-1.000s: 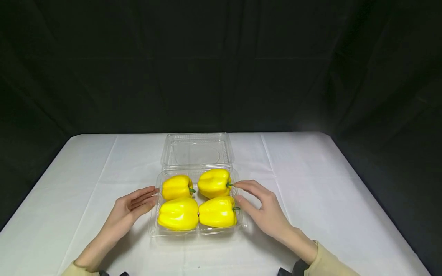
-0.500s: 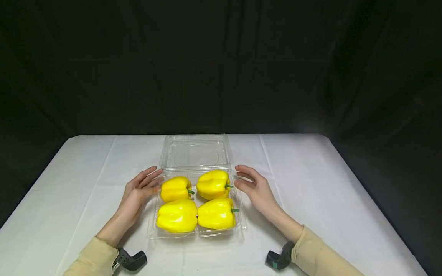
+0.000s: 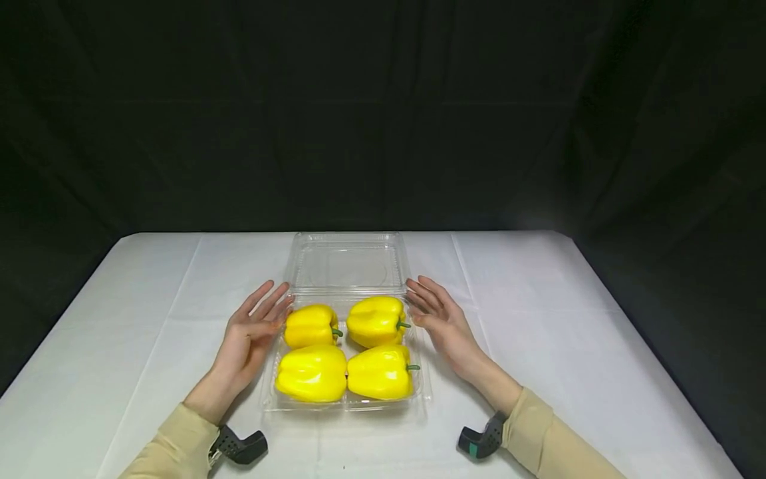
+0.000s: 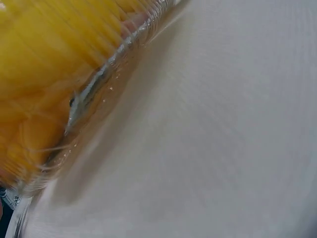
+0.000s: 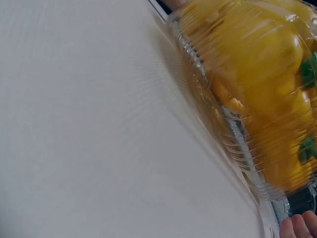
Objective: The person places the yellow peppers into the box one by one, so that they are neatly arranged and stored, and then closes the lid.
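A clear plastic clamshell box [image 3: 305,407] sits at the middle of the table with its lid [image 3: 350,263] laid back. Yellow bell peppers fill it in two rows: back left [image 3: 311,324], back right [image 3: 374,319], front left [image 3: 311,374] and front right [image 3: 380,372]. Three green stems point right. My left hand [image 3: 242,339] is at the box's left side, fingers extended toward the hinge. At the right side is my right hand [image 3: 445,329], fingers relaxed, right by the rim. Its fingertips [image 5: 299,225] show low in the right wrist view. Neither hand grips anything.
A white cloth [image 3: 568,346] covers the table. Black drapes [image 3: 383,120] hang behind it and at both sides. Dark devices are worn on the left wrist [image 3: 242,447] and right wrist [image 3: 481,438], under beige sleeves.
Both hands have slid away from me along the box's sides, up to the hinge. The left fingers have spread and straightened. The box with the peppers has shifted slightly right.
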### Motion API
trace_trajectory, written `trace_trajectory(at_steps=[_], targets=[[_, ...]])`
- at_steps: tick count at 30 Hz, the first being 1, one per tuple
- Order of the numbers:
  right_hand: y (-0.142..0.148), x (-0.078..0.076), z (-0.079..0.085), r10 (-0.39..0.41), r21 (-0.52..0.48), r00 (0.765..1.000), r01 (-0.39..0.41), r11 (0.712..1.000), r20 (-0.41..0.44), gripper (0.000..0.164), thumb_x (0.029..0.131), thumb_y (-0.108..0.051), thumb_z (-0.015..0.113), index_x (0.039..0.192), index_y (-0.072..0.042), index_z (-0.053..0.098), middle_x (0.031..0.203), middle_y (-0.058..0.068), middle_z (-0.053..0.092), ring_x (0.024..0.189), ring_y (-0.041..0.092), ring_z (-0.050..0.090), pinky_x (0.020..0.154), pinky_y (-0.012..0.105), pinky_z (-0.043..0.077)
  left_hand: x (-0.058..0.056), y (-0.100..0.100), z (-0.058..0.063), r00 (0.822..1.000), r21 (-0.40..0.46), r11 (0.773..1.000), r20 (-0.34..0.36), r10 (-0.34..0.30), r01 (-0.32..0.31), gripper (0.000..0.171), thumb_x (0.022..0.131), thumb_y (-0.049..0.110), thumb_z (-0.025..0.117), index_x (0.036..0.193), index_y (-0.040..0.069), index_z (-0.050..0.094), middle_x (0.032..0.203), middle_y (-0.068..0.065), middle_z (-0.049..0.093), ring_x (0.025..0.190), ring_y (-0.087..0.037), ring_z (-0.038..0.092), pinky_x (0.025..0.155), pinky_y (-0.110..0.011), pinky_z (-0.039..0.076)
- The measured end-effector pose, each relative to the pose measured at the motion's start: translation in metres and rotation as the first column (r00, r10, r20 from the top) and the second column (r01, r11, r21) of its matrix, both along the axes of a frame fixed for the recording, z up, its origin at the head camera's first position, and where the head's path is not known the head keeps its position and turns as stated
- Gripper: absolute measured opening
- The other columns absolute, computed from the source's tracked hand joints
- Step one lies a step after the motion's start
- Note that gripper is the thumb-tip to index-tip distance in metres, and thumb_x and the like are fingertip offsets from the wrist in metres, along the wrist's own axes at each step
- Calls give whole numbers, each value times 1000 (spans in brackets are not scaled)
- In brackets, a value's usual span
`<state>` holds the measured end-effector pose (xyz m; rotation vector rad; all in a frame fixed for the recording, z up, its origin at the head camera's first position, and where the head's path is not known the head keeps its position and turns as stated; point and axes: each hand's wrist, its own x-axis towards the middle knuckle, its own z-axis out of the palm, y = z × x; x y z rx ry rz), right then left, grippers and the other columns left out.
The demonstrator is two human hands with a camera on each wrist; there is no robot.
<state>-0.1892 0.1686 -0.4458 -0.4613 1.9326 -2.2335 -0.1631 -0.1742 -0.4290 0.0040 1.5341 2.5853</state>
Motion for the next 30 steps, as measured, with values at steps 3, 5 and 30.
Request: trace_trajectory(at_steps=[3,5,30], targets=[[1,1,0,22,-69,1000,-21,997,13,72,93,8,50,157,-4,20,163,17,26,149,36,26,116,31,37,-1,-1,-2,1000,51,998,-10,-29,29,80,89,-22,34,160,7,9,165,-15,20,144,-21,39,115,-29,37],[2,1,0,30,-96,999,-28,995,15,71,93,9,50,156,-7,22,164,17,24,149,35,26,116,33,37,-1,-2,-3,999,75,996,-10,-39,39,80,90,-22,34,160,7,8,166,-15,18,144,-21,39,116,-30,35],[1,2,-2,-23,-102,999,18,995,-48,65,90,11,57,150,-1,35,150,11,45,139,27,42,114,37,40,-1,-4,-8,1000,64,998,-4,-17,17,73,93,-19,39,156,13,23,142,4,49,133,-12,48,113,-27,40]])
